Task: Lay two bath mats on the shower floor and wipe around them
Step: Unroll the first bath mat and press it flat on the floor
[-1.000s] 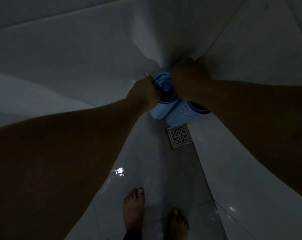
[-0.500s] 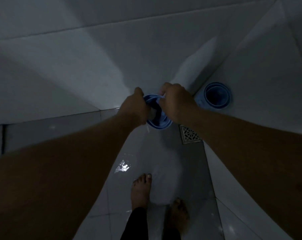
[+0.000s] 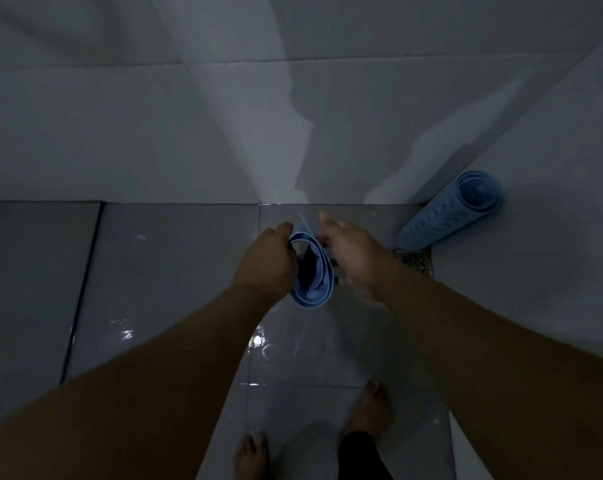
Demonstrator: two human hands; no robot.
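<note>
Both hands meet at the middle of the dim view. Left hand (image 3: 263, 261) has its grip closed on the left edge of a rolled blue bath mat (image 3: 312, 271), thumb and fingers pinching the outer layer. Right hand (image 3: 350, 252) sits against the roll's right side with fingers loosely curled; whether it truly clamps the mat or only steadies it cannot be told, since the roll hides the fingertips. A thin pale strip (image 3: 305, 223), perhaps a tie, sticks up between the hands.

The held mat hangs above the shower floor (image 3: 175, 265), seen end-on as a loose spiral with a dark hollow centre. A second rolled mat (image 3: 449, 216), pale blue with a raised dotted pattern, leans in the far right corner where the wall meets the floor, just beside a square metal drain (image 3: 416, 263).

Risks, as a judgement: the grey floor tiles shine with water, and two bare feet (image 3: 371, 408) stand on them, so a slip is likely while bending and unrolling. The mat looks springy and may snap open or curl back instead of lying flat. Laid carelessly, it could cover the drain. Low light makes alignment harder.
</note>
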